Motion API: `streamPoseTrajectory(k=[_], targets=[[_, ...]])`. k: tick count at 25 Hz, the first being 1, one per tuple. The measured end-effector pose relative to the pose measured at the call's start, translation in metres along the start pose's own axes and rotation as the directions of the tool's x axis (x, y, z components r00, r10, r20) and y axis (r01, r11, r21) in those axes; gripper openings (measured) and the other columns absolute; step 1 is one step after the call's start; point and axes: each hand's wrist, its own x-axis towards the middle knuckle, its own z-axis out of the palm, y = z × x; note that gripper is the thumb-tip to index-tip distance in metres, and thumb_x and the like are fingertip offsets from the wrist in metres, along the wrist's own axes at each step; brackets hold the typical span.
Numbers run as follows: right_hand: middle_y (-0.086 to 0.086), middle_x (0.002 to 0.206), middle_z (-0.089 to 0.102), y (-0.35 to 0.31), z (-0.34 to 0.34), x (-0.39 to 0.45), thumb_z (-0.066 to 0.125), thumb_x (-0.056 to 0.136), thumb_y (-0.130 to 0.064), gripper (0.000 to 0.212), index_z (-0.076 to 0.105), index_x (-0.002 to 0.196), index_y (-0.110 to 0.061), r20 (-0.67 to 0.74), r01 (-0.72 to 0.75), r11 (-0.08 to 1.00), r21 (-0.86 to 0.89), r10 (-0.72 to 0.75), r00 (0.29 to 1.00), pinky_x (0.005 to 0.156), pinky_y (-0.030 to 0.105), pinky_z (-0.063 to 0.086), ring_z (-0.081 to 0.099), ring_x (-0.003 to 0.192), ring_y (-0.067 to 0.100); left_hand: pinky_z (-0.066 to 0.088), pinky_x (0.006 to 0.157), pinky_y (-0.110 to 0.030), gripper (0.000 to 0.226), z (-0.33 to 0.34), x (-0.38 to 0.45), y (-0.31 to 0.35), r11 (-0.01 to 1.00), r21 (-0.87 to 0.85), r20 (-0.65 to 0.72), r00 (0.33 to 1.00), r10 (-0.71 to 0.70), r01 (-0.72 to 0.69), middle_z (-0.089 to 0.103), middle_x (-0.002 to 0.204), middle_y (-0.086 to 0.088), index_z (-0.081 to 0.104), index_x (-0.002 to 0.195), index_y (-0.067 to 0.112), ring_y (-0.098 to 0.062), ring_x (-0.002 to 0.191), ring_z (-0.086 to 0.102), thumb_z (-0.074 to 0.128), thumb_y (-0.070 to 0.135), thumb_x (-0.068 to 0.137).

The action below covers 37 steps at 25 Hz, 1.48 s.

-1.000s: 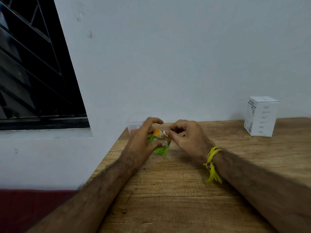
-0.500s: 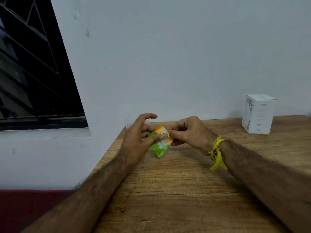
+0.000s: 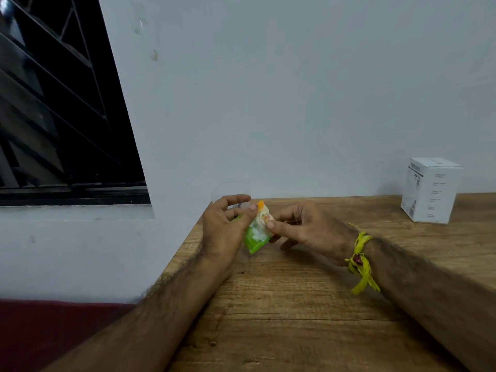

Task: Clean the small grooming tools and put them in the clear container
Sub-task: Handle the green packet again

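Both hands meet over the far left corner of the wooden table (image 3: 308,304), close to the white wall (image 3: 268,103). Between them is a small sachet (image 3: 258,232), green at its lower part, white in the middle and orange at the top corner. It stands tilted, the orange corner up, and its green corner hangs a little above the table.

The left hand (image 3: 224,229) holds the sachet from the left side. Its thumb presses near the top edge of the sachet, and the other fingers are curved behind it, so the grip is a pinch and not a full fist. The index finger is lifted and bent above the rest.

The right hand (image 3: 306,228) pinches the right edge of the sachet with the thumb and the fingers behind it. The remaining fingers are curled loosely under the palm. A yellow thread band (image 3: 361,260) is tied around the right wrist, and its loose ends hang down toward the table.

Behind the left hand, at the wall, a faint clear container (image 3: 230,190) stands on the table corner; it is hard to see its shape. I cannot tell what is inside it.

A white box (image 3: 432,190) stands upright on the far right of the table, well apart from the hands. A dark window (image 3: 61,108) is at the left.
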Motion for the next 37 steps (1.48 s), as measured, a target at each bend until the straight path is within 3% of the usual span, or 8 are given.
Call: streamPoseTrajectory(k=[5, 11, 15, 19, 23, 28, 35, 37], targets=[[0.013, 0.098, 0.077, 0.003, 0.002, 0.005, 0.06, 0.098, -0.019, 0.021, 0.076, 0.105, -0.007, -0.046, 0.03, 0.997, 0.069, -0.027, 0.999, 0.078, 0.037, 0.059, 0.07, 0.085, 0.021, 0.059, 0.058, -0.029, 0.011, -0.002, 0.001, 0.001, 0.994, -0.066, 0.099, 0.992, -0.078, 0.084, 0.078, 0.085, -0.009, 0.068, 0.104, 0.006, -0.018, 0.075, 0.075, 0.068, 0.011, 0.094], [0.01, 0.087, 0.078, 0.003, 0.005, 0.006, 0.075, 0.086, -0.01, 0.016, 0.077, 0.102, -0.004, -0.381, 0.11, 0.984, 0.14, -0.049, 0.923, 0.072, 0.032, 0.062, 0.075, 0.084, 0.024, 0.062, 0.066, -0.031, 0.003, -0.003, 0.002, -0.002, 0.999, 0.035, 0.14, 0.99, -0.035, 0.031, 0.079, 0.084, -0.008, 0.069, 0.094, 0.012, -0.018, 0.08, 0.076, 0.067, 0.013, 0.095], [0.009, 0.082, 0.077, 0.005, 0.011, 0.004, 0.079, 0.083, -0.008, 0.014, 0.077, 0.096, -0.003, -0.536, 0.109, 0.99, 0.089, -0.045, 0.843, 0.065, 0.029, 0.06, 0.076, 0.077, 0.019, 0.061, 0.067, -0.03, 0.011, -0.007, 0.007, -0.006, 0.968, 0.231, 0.189, 0.98, 0.057, -0.1, 0.075, 0.075, 0.002, 0.073, 0.086, 0.023, -0.016, 0.076, 0.072, 0.074, 0.013, 0.09], [0.003, 0.078, 0.076, 0.001, 0.018, -0.004, 0.083, 0.079, -0.011, 0.012, 0.077, 0.088, -0.015, -0.647, 0.066, 0.992, -0.103, -0.117, 0.754, 0.073, 0.035, 0.062, 0.073, 0.074, 0.015, 0.058, 0.069, -0.033, 0.015, -0.007, 0.009, -0.005, 0.868, 0.444, 0.254, 0.96, 0.114, -0.221, 0.067, 0.07, 0.006, 0.069, 0.083, 0.023, -0.01, 0.066, 0.061, 0.077, 0.01, 0.087], [0.005, 0.081, 0.076, -0.016, 0.019, -0.044, 0.083, 0.079, -0.013, 0.013, 0.077, 0.09, -0.014, -0.702, 0.063, 0.994, -0.094, -0.111, 0.704, 0.075, 0.046, 0.062, 0.075, 0.079, 0.021, 0.051, 0.07, -0.013, 0.017, -0.001, -0.004, 0.008, 0.806, 0.481, 0.352, 0.918, 0.181, -0.344, 0.068, 0.083, 0.003, 0.07, 0.107, 0.006, -0.006, 0.075, 0.065, 0.072, 0.006, 0.09], [-0.003, 0.079, 0.073, -0.053, 0.002, -0.147, 0.083, 0.08, -0.018, 0.019, 0.077, 0.097, -0.012, -0.802, 0.064, 0.973, -0.22, -0.218, 0.556, 0.077, 0.039, 0.062, 0.073, 0.081, 0.015, 0.055, 0.095, -0.038, 0.027, 0.038, -0.066, 0.046, 0.6, 0.561, 0.509, 0.809, 0.294, -0.571, 0.074, 0.107, 0.001, 0.067, 0.119, 0.019, -0.017, 0.102, 0.069, 0.069, 0.026, 0.093], [0.005, 0.077, 0.075, -0.06, -0.011, -0.316, 0.079, 0.082, -0.01, 0.006, 0.075, 0.084, -0.006, -0.915, 0.045, 0.945, -0.323, -0.324, 0.239, 0.065, 0.04, 0.06, 0.072, 0.07, 0.019, 0.045, 0.094, -0.048, 0.036, 0.118, -0.232, 0.063, 0.411, 0.404, 0.718, 0.562, 0.411, -0.817, 0.066, 0.126, -0.015, 0.063, 0.127, 0.015, -0.039, 0.115, 0.058, 0.046, 0.031, 0.101], [0.007, 0.079, 0.074, -0.036, -0.006, -0.371, 0.076, 0.085, -0.008, 0.004, 0.074, 0.087, -0.005, -0.944, -0.006, 0.951, -0.31, -0.307, 0.118, 0.064, 0.035, 0.058, 0.07, 0.071, 0.017, 0.043, 0.099, -0.049, 0.037, 0.145, -0.283, 0.044, 0.346, 0.267, 0.733, 0.423, 0.533, -0.9, 0.064, 0.128, -0.017, 0.063, 0.127, 0.008, -0.04, 0.118, 0.056, 0.046, 0.027, 0.101]])
